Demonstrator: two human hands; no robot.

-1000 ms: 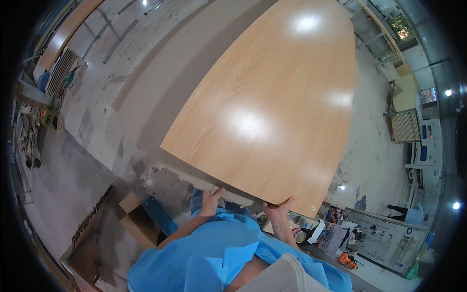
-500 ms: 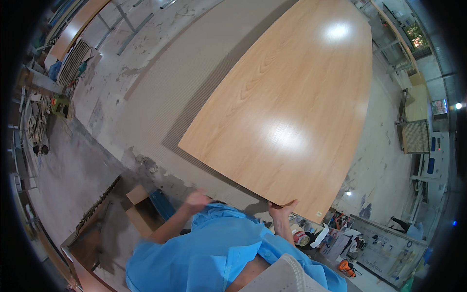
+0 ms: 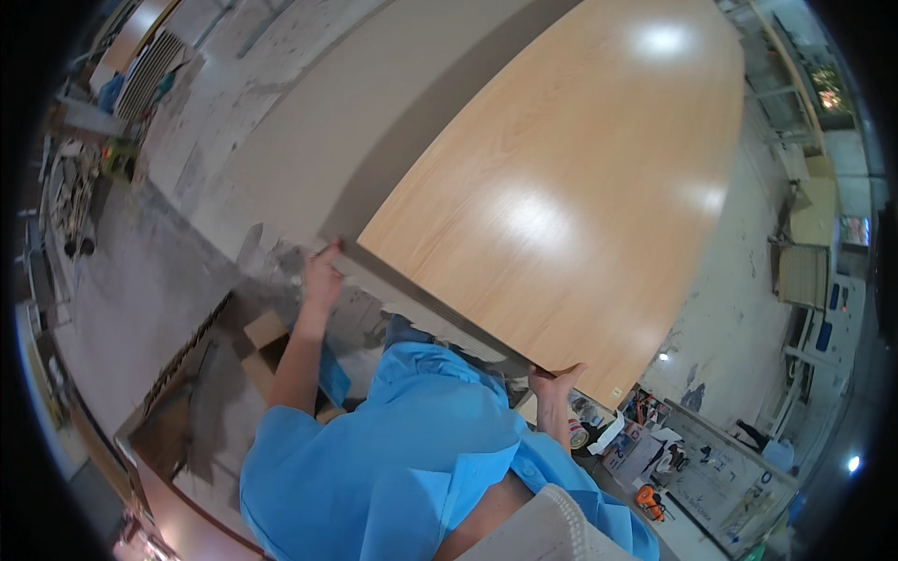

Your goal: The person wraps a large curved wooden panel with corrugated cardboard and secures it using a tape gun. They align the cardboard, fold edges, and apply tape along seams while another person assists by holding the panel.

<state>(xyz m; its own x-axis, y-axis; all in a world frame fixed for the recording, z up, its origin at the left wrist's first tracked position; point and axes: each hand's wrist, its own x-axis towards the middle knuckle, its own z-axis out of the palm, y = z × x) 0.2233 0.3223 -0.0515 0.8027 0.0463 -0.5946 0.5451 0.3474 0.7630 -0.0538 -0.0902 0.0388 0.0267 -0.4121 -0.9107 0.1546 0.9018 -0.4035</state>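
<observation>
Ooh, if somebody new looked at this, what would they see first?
First, the big, shiny wooden board, which fills the upper middle. Next, the bright blue shirt at the bottom, with the right hand gripping the board's near edge and the left hand near its left corner. Then a little orange thing at the lower right.

workshop: large panel [image 3: 552, 206], stained floor [image 3: 716, 309]

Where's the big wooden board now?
In the head view, the wooden board is mostly right of centre, reaching the top; the right hand holds its near edge, the left hand is beside its near left corner.
</observation>
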